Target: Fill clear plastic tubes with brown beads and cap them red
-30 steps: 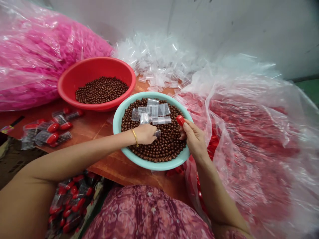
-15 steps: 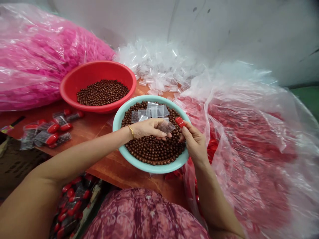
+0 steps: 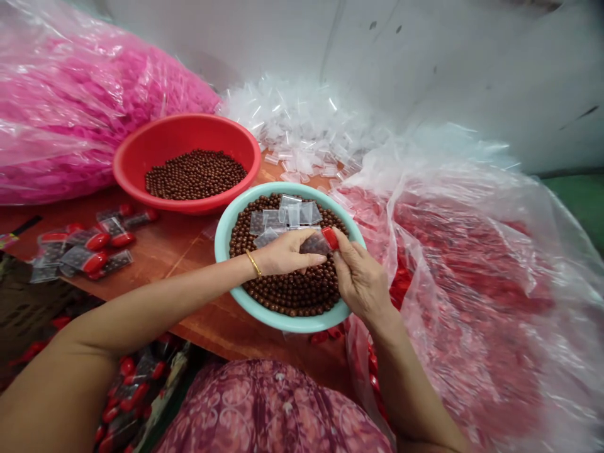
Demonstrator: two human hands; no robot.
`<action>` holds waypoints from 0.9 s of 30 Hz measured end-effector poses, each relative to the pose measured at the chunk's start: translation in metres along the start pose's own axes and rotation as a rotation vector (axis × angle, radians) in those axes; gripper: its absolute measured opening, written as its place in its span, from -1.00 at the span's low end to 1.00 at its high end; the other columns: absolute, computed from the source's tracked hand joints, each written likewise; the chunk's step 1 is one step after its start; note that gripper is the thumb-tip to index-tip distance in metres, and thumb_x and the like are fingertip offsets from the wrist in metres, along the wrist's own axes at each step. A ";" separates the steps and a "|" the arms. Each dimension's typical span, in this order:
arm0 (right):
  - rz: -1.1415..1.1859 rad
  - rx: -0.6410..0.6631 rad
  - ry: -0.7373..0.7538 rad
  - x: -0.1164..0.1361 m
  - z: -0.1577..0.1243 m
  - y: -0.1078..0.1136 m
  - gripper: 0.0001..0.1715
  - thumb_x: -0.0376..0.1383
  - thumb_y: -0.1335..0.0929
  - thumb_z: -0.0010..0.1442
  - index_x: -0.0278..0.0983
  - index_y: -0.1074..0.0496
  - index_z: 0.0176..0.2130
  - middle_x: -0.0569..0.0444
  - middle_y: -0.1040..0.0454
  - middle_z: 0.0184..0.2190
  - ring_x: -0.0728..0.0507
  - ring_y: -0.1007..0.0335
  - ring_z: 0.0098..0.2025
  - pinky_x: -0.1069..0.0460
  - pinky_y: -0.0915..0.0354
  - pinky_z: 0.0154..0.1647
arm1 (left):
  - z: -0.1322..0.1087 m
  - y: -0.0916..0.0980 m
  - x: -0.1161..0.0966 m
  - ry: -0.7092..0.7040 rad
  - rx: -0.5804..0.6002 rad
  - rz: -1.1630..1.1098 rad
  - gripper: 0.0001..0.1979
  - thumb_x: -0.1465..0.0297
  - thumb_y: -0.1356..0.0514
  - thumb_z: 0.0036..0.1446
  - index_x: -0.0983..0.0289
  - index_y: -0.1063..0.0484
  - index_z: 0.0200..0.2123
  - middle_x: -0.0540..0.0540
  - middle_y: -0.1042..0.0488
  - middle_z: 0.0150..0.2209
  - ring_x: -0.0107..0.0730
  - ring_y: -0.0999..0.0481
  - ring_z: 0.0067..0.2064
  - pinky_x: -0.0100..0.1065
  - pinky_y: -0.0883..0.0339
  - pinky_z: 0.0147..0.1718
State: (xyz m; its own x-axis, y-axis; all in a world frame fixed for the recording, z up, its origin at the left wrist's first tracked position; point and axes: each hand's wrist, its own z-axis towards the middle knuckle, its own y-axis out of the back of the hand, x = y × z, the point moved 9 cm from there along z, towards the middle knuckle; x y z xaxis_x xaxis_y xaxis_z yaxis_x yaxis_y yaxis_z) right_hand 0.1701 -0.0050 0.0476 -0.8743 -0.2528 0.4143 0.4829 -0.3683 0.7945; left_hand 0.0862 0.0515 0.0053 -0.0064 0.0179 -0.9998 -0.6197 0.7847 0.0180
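Over the pale turquoise basin (image 3: 219, 242), my left hand (image 3: 283, 253) is closed around a small clear plastic container (image 3: 312, 244) with dark beads showing inside. My right hand (image 3: 361, 277) pinches a red cap (image 3: 329, 238), which sits at the open end of that container. Whether the cap is fully seated I cannot tell. Below both hands the basin holds many brown beads (image 3: 292, 296). Several empty clear containers (image 3: 287, 214) lie on top of the beads, just beyond my left hand.
A red basin (image 3: 127, 157) with more beads stands at the back left. Capped, filled containers (image 3: 87, 258) lie on the table (image 3: 155, 251) at left. Clear containers (image 3: 302, 126) are heaped behind. Bags of pink pieces (image 3: 70, 107) and red caps (image 3: 462, 270) flank the table. More filled ones (image 3: 129, 384) sit below.
My right hand has brought the red cap leftward and slightly down onto the end of the clear container. My left hand still holds the container in nearly the same place.
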 end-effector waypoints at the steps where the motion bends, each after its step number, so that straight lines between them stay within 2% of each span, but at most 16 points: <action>1: -0.035 0.009 0.007 0.001 -0.001 -0.001 -0.50 -0.25 -0.16 0.26 -0.21 -0.27 0.17 0.00 -0.44 -0.35 -0.10 -0.39 -0.37 0.02 -0.36 -0.34 | 0.000 0.001 -0.001 -0.014 -0.017 0.039 -0.76 0.39 -0.18 0.02 0.36 -0.29 -0.22 -0.07 -0.28 -0.45 -0.57 -0.26 -0.50 -0.44 -0.23 -0.47; 5: -0.145 0.054 0.099 0.009 -0.002 -0.003 -0.50 -0.28 -0.15 0.26 -0.26 -0.28 0.16 0.00 -0.45 -0.40 -0.09 -0.39 -0.42 0.06 -0.33 -0.45 | 0.000 0.004 -0.005 -0.094 -0.039 0.199 -0.81 0.39 -0.18 0.01 0.37 -0.33 -0.30 0.00 -0.36 -0.38 -0.44 -0.32 -0.33 -0.39 -0.26 -0.30; 9: -0.185 0.082 0.271 0.018 -0.007 -0.006 -0.51 -0.33 -0.16 0.24 -0.36 -0.31 0.13 0.01 -0.48 -0.47 -0.06 -0.39 -0.49 0.09 -0.29 -0.52 | -0.002 0.004 -0.004 -0.099 0.005 0.372 -0.83 0.35 -0.17 0.01 0.35 -0.32 -0.37 -0.02 -0.34 -0.45 -0.47 -0.28 -0.40 -0.44 -0.21 -0.41; 12: -0.093 0.061 0.330 0.018 -0.009 -0.002 -0.56 -0.32 -0.18 0.23 -0.34 -0.38 0.06 0.04 -0.49 -0.51 -0.05 -0.38 -0.52 0.09 -0.30 -0.51 | -0.004 0.001 -0.006 -0.089 0.032 0.490 -0.81 0.33 -0.17 0.00 0.35 -0.34 -0.36 -0.03 -0.34 -0.46 -0.48 -0.28 -0.42 -0.46 -0.18 -0.44; 15: 0.107 -0.066 0.224 0.009 0.000 0.011 -0.64 -0.26 -0.18 0.26 -0.28 -0.49 -0.12 0.06 -0.47 -0.52 -0.04 -0.39 -0.50 0.08 -0.32 -0.44 | -0.003 -0.010 -0.012 -0.090 0.083 0.541 -0.78 0.30 -0.18 -0.01 0.35 -0.37 -0.36 -0.03 -0.37 -0.46 -0.48 -0.32 -0.42 -0.47 -0.18 -0.44; 17: 0.298 -0.155 0.035 -0.006 0.009 0.012 -0.57 -0.17 -0.12 0.30 -0.26 -0.48 -0.18 0.07 -0.42 -0.51 -0.03 -0.35 -0.50 0.07 -0.31 -0.43 | -0.003 -0.022 -0.014 -0.077 0.140 0.617 -0.78 0.28 -0.20 -0.03 0.35 -0.38 -0.41 -0.04 -0.36 -0.51 -0.50 -0.31 -0.47 -0.48 -0.16 -0.47; 18: 0.411 -0.163 -0.062 -0.012 0.013 0.008 -0.50 -0.11 -0.07 0.32 -0.25 -0.46 -0.13 0.07 -0.40 -0.49 -0.02 -0.33 -0.51 0.06 -0.31 -0.44 | -0.003 -0.026 -0.015 -0.070 0.159 0.660 -0.78 0.28 -0.20 -0.03 0.34 -0.38 -0.44 -0.05 -0.35 -0.54 -0.50 -0.30 -0.50 -0.48 -0.15 -0.49; 20: 0.606 -0.082 -0.187 -0.015 0.021 -0.010 -0.35 0.00 0.04 0.31 -0.23 -0.34 0.04 0.04 -0.41 -0.35 -0.02 -0.34 -0.45 0.05 -0.34 -0.40 | -0.005 -0.031 -0.017 -0.065 0.158 0.737 -0.81 0.30 -0.19 -0.03 0.34 -0.39 -0.47 -0.04 -0.36 -0.56 -0.50 -0.30 -0.52 -0.48 -0.15 -0.51; 22: 0.699 0.073 -0.209 -0.007 0.025 -0.029 -0.26 0.07 0.10 0.28 -0.20 -0.18 0.19 0.00 -0.39 -0.16 -0.05 -0.38 -0.26 -0.01 -0.36 -0.18 | -0.009 -0.033 -0.018 -0.069 0.141 0.818 -0.83 0.33 -0.18 -0.04 0.34 -0.41 -0.44 0.00 -0.41 -0.54 -0.46 -0.36 -0.51 -0.46 -0.20 -0.49; 25: 0.728 0.316 -0.144 0.009 0.020 -0.047 -0.26 0.10 0.04 0.27 -0.17 -0.06 0.26 0.00 -0.32 0.05 -0.10 -0.28 0.04 -0.10 -0.15 0.17 | -0.017 -0.037 -0.014 -0.079 0.161 0.999 -0.80 0.35 -0.17 -0.05 0.36 -0.45 -0.36 0.12 -0.51 -0.42 -0.31 -0.46 -0.41 -0.39 -0.30 -0.41; 27: 0.746 0.427 -0.131 0.016 0.012 -0.056 -0.25 0.11 -0.01 0.25 -0.19 -0.07 0.26 0.00 -0.28 0.12 -0.12 -0.18 0.15 -0.12 -0.02 0.26 | -0.021 -0.040 -0.010 -0.081 0.183 1.125 -0.76 0.35 -0.16 -0.05 0.38 -0.45 -0.31 0.21 -0.54 -0.35 -0.21 -0.50 -0.34 -0.32 -0.35 -0.35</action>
State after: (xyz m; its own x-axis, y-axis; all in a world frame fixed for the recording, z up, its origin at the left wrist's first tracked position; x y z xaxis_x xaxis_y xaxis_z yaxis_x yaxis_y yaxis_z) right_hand 0.1287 0.0225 0.0152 -0.3482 -0.1800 0.9200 0.8954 0.2266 0.3832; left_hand 0.0946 0.0064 0.0142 -0.4305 0.8026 -0.4130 -0.1711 0.3767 0.9104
